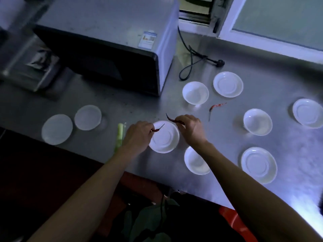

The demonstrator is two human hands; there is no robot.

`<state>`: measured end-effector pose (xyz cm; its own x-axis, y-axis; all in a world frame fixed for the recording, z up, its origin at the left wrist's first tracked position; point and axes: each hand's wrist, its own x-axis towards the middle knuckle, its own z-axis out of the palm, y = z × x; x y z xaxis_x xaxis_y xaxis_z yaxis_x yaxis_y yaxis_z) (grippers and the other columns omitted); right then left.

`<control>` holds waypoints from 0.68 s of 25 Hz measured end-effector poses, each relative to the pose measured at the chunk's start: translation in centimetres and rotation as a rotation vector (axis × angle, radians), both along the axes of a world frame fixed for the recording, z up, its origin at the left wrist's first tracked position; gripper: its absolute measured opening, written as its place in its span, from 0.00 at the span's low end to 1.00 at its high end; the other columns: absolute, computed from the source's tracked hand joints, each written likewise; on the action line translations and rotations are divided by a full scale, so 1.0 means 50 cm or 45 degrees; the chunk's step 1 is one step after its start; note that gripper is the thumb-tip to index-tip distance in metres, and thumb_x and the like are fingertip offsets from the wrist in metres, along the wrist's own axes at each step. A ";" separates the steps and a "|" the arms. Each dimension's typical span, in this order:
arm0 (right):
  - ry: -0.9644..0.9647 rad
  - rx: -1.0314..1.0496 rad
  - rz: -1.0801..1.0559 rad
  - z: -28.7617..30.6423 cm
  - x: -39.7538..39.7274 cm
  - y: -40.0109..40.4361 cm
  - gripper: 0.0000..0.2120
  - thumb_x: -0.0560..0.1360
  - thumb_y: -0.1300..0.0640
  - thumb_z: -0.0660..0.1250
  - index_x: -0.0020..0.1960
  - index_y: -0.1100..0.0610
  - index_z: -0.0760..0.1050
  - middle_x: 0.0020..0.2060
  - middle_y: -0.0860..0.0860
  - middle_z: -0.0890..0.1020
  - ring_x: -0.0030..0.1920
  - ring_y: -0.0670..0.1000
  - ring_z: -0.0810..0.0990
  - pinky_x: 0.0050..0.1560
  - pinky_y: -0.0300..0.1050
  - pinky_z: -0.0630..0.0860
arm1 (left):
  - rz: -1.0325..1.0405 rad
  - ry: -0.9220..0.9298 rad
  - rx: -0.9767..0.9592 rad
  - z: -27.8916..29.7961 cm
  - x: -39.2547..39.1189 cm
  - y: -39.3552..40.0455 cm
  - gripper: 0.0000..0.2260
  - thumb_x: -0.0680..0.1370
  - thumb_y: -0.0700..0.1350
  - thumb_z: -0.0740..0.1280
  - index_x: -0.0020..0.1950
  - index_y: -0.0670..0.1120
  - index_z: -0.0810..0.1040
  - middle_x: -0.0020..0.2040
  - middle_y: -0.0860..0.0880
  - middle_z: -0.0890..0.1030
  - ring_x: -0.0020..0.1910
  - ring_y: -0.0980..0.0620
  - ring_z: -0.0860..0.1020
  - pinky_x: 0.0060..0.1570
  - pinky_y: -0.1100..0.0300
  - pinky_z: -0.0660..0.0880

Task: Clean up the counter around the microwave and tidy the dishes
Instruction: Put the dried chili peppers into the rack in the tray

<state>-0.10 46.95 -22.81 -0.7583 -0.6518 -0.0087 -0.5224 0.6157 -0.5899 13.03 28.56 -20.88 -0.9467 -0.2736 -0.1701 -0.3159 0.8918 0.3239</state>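
Observation:
My left hand (138, 135) pinches a small dried red chili (157, 129) over the left rim of a white saucer (166, 142). My right hand (190, 128) pinches a longer dried chili (172, 119) above the saucer's far rim. A third chili (215, 107) lies loose on the steel counter (132, 105) to the right. The microwave (111, 49) stands at the back left. Several white saucers and bowls are scattered on the counter, among them a bowl (195, 93) by the microwave and a bowl (196, 163) partly under my right forearm.
A green vegetable stalk (119, 135) lies left of my left hand. Two translucent lids (56, 129) (88, 117) sit at the left. The microwave's black cord and plug (192, 63) lie behind the dishes. A metal box (26, 55) stands at the far left. The counter's front edge runs below my forearms.

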 end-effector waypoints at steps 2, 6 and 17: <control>-0.019 0.025 0.082 0.013 0.039 -0.063 0.08 0.77 0.59 0.67 0.54 0.58 0.82 0.47 0.55 0.84 0.48 0.59 0.80 0.52 0.55 0.75 | 0.084 0.011 -0.017 0.000 0.050 -0.053 0.05 0.79 0.45 0.65 0.48 0.46 0.79 0.47 0.49 0.80 0.50 0.46 0.76 0.47 0.50 0.72; 0.021 0.043 0.224 0.037 0.114 -0.178 0.08 0.79 0.60 0.66 0.55 0.58 0.82 0.48 0.54 0.84 0.50 0.58 0.80 0.53 0.56 0.75 | 0.180 0.043 0.013 -0.003 0.157 -0.152 0.06 0.80 0.46 0.64 0.52 0.47 0.79 0.49 0.49 0.80 0.51 0.47 0.77 0.46 0.49 0.75; 0.186 0.089 0.493 0.064 0.390 -0.505 0.08 0.78 0.57 0.68 0.55 0.56 0.83 0.48 0.55 0.84 0.50 0.59 0.80 0.50 0.56 0.76 | 0.443 0.089 0.023 -0.021 0.500 -0.414 0.05 0.78 0.47 0.66 0.49 0.47 0.80 0.47 0.49 0.80 0.50 0.46 0.78 0.49 0.47 0.74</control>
